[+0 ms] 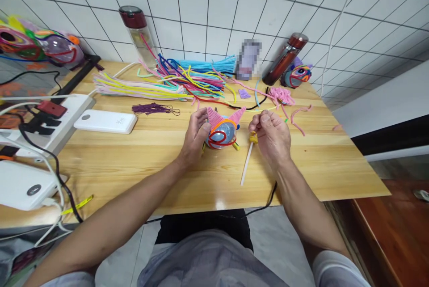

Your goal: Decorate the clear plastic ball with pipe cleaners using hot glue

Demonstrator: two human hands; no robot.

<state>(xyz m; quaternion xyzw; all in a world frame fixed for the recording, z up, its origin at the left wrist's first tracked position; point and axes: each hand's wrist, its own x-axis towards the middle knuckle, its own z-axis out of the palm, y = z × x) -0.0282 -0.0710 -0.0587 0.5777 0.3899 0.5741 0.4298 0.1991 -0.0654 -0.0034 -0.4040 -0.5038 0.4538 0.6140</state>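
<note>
The clear, round-bodied ornament with pink ears (225,134) sits on the wooden table (187,184) in front of me; I cannot make out anything inside it. My left hand (194,138) curls around its left side, thumb at the front. My right hand (273,134) is apart from it, fingertips pinched together; I cannot tell whether they hold anything. Behind stand a lidded clear tumbler (138,34), contents unclear, and a closed dark-red thermos (283,61).
</note>
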